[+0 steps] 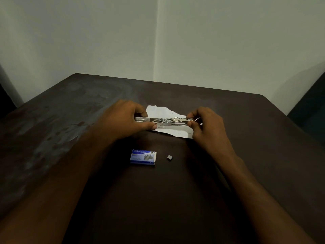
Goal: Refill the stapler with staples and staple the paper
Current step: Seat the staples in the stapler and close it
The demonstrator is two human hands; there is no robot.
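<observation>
Between the hands, just above the desk (246, 173), the stapler (163, 120) is held swung fully open, stretched out flat in one line over a torn sheet of paper (168, 112). At the left end, the left hand (123, 118) clamps one half, thumb on the near side and fingers curled over the far side. Nearer the body than that hand, a blue staple box (143, 157) lies flat on the desk, and just right of it a small dark block (169, 157), which I take to be a strip of staples. At the right end, the right hand (205, 124) pinches the tip of the other half between thumb and fingertips. The step in hand looks like opening the magazine for loading; whether any staples sit in the channel is too small to tell. To do it well, the left hand should keep its half steady and level so the channel faces up, while the right frees itself to fetch the block. The strip should go in legs down, seated flush in the channel, before the stapler is folded shut until it clicks.
</observation>
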